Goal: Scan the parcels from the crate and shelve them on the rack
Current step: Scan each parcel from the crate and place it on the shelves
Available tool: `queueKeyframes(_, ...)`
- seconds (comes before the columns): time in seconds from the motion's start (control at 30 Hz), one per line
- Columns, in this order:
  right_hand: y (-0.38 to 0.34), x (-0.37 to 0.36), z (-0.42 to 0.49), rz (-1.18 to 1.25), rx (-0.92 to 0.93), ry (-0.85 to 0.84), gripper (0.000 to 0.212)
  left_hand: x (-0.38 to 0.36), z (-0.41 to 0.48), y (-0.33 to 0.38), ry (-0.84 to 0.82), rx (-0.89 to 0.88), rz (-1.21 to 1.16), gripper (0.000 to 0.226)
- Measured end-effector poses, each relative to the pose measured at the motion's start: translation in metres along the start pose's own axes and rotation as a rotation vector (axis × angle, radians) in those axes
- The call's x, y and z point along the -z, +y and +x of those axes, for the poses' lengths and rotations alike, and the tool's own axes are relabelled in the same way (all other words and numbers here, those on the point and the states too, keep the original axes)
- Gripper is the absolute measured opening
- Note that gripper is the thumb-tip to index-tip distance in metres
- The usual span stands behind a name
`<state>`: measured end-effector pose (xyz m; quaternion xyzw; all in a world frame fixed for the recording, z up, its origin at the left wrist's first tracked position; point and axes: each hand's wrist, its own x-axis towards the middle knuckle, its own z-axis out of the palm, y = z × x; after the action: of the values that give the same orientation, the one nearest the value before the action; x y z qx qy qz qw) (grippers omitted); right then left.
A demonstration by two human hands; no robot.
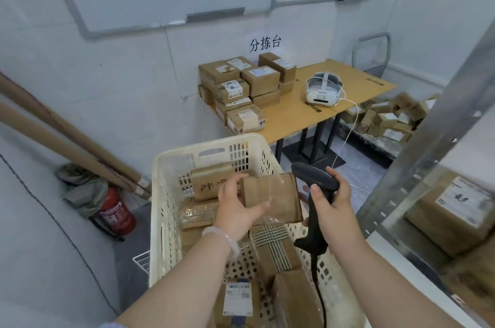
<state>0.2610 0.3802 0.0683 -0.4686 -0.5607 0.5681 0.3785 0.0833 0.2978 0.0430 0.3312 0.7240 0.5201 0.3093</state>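
Observation:
A cream plastic crate [171, 172] stands in front of me with several brown cardboard parcels inside. My left hand [237, 207] grips a small taped cardboard parcel [276, 195] and holds it above the crate. My right hand [330, 203] holds a black handheld barcode scanner [314, 180] by its handle, right beside the parcel, its head at the parcel's upper right corner. The scanner's cable hangs down over the crate. A metal rack [428, 151] rises at the right with a labelled box [455, 210] on its shelf.
A wooden table [308, 110] at the back bears a stack of parcels [241, 89] and a white headset [322, 89]. More parcels [388, 119] lie on the floor behind it. A red fire extinguisher [116, 214] and long cardboard tubes [67, 140] stand at the left wall.

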Motion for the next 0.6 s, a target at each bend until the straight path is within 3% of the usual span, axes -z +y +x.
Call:
queueKeyframes(0.13, -0.003, -0.006, -0.025, 0.099, -0.016, 0.068, 0.040, 0.014, -0.014, -0.004, -0.056, -0.046, -0.005, 0.065)
queueKeyframes(0.27, -0.001, -0.009, -0.049, 0.117, -0.010, 0.109, 0.042, 0.024, -0.021, -0.001, -0.002, -0.034, -0.091, 0.020)
queueKeyframes(0.4, 0.003, -0.011, -0.074, 0.012, -0.022, 0.113, 0.043, 0.030, -0.023, -0.002, 0.044, -0.019, -0.133, 0.007)
queueKeyframes(0.53, 0.004, -0.010, -0.090, 0.001, -0.009, 0.150, 0.044, 0.033, -0.027, -0.006, -0.171, 0.037, -0.272, 0.055)
queueKeyframes(0.6, 0.001, -0.007, -0.098, -0.007, 0.008, 0.155, 0.042, 0.035, -0.029, -0.007, -0.281, 0.087, -0.335, 0.068)
